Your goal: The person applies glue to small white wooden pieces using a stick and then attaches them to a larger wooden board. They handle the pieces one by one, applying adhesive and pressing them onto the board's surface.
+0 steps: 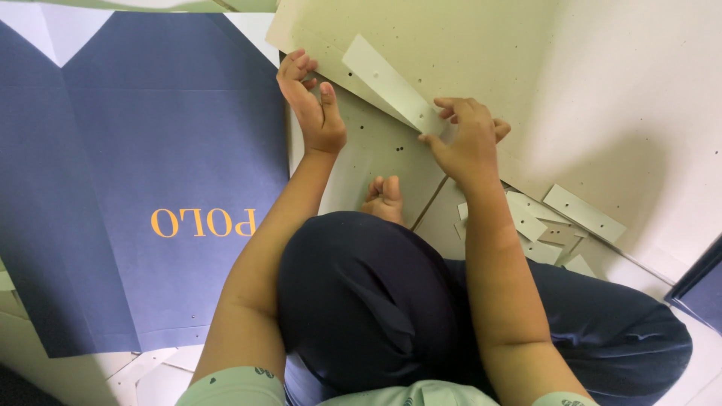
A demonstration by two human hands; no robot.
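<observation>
- The person sits on the floor [647, 90], with knees in dark trousers [361, 301] drawn up and a bare foot [383, 197] tucked in front, so that the work lies close between the arms.
- The right hand [468, 139] pinches the lower end of a long white card strip [391, 84] between thumb and fingertips; the strip lies flat and diagonal on a large beige cardboard sheet [481, 53]. This grip at the end seems to steer the strip into line on the sheet.
- The left hand [312, 101] holds nothing. Its fingers are half curled and its edge rests at the border of the cardboard sheet, near the upper end of the strip, probably to keep the sheet from sliding.
- A big dark blue printed sheet [135, 135] with orange letters lies unfolded to the left, touching or just beside the cardboard; I cannot tell whether they overlap.
- A loose pile of similar white strips [553, 225] lies by the right forearm, near enough to be picked without moving the body.
- Small dark holes dot the cardboard and the strips.
</observation>
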